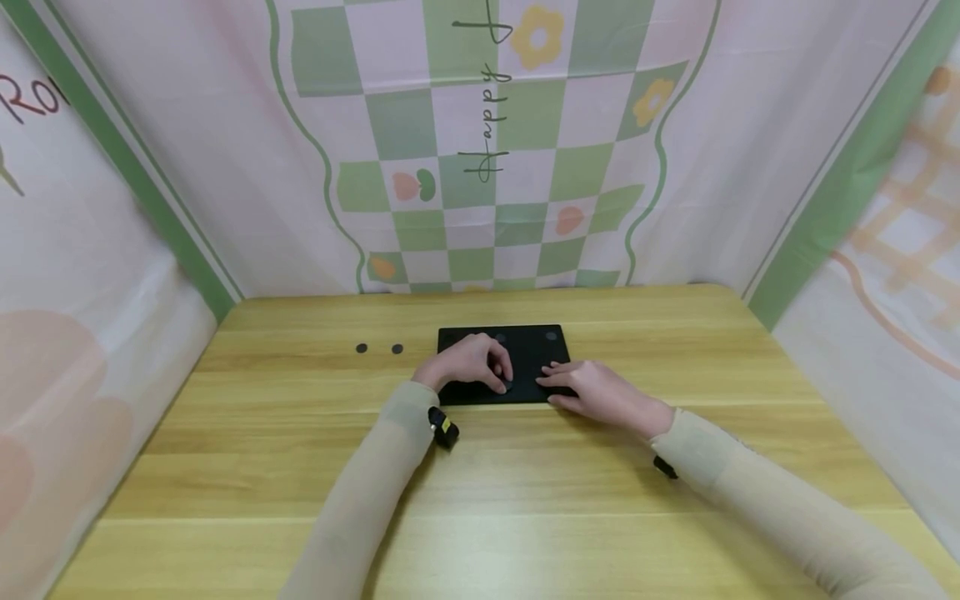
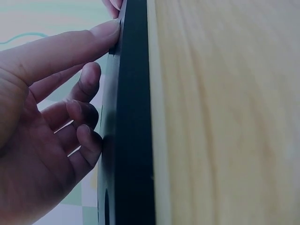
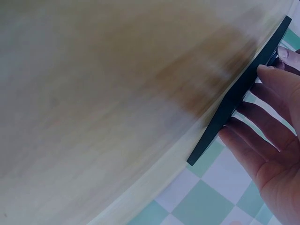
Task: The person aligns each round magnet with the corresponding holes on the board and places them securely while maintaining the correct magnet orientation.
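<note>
A flat black rectangular board (image 1: 527, 354) lies on the wooden table. My left hand (image 1: 471, 360) is over its left half, with thumb and forefinger pinching a small dark disc (image 1: 507, 386) low at the board's surface. In the left wrist view the thumb (image 2: 101, 40) comes down at the board's top face, and the other fingers curl close to it. My right hand (image 1: 596, 390) rests on the board's right side with its fingers spread and fairly straight. The right wrist view has those fingertips (image 3: 229, 129) touching the board. Round dark spots (image 1: 551, 336) show along its far edge.
Two small dark discs, one farther left (image 1: 362, 348) and one nearer the board (image 1: 397, 349), lie on the table (image 1: 300, 433). A printed cloth (image 1: 465, 192) hangs behind the table's far edge, and more cloth stands at both sides.
</note>
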Motion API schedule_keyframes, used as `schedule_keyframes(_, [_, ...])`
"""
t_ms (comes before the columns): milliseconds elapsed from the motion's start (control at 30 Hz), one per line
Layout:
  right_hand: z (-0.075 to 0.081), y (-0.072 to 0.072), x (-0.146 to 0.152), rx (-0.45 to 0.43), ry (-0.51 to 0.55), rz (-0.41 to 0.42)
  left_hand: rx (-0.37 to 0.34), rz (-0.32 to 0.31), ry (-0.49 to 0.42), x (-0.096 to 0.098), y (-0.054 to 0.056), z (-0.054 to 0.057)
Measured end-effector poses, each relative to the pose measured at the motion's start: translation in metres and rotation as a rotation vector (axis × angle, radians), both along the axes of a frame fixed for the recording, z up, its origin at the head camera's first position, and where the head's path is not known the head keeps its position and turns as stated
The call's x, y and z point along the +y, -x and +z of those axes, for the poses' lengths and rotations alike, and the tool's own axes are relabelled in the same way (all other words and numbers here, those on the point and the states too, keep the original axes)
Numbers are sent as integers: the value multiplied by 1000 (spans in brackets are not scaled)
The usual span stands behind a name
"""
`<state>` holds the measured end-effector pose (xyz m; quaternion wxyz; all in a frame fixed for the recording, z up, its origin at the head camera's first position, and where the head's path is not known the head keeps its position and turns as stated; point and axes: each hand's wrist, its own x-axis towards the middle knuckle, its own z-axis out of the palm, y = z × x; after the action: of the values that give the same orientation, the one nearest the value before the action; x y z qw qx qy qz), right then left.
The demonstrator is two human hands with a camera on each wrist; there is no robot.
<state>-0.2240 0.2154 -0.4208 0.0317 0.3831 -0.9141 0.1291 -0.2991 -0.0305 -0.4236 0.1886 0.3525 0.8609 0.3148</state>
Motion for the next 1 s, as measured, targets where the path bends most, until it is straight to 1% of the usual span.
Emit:
schedule_keyframes(200, [1,0,0,-2,5,2,-2,-4,-5,0,1,-1])
schedule_keyframes(400, [1,1,0,4,8,10,-13,10,-7,1,-1,-1])
schedule_keyframes(633, [0,0,1,18,6,14,-31,25,-34,0,-2,-3])
schedule_keyframes(767, [0,0,0,21,4,15,-26,22,-41,-1,-2,-3])
schedule_keyframes(1000, [1,-1,0,17,13,13,-39,21,-52,-1,-2,-4])
